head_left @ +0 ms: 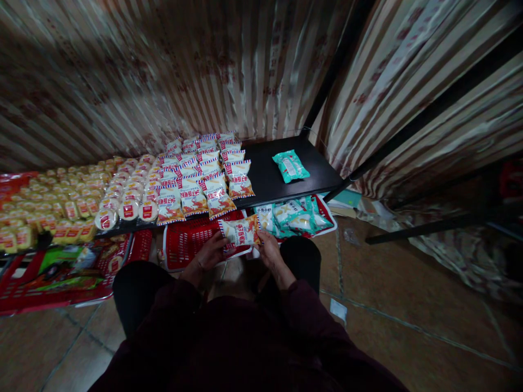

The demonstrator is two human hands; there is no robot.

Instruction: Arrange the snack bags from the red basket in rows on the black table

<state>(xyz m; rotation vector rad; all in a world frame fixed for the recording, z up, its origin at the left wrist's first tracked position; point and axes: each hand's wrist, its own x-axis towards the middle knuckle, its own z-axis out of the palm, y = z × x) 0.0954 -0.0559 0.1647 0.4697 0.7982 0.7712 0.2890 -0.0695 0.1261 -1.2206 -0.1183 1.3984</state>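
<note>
Shelf (261,158) ahead, pkt (240,231) btwn L grip (211,251), R grip (269,249).

Both hands (210,252) (269,250) hold a white-and-orange packet (239,232), apparently just above a red basket (182,243)

The one view looked out from the person's head, forward and steeply down. Sleeves (310,310) and knees (300,267) lay nearest, low in the picture; the left hand (210,252) and right hand (269,250) came just beyond, near the middle. Farther off, the shelf (265,169) ran aslant below the curtain (245,65). The wide frame also took in floor (392,321) at the lower right.
</note>
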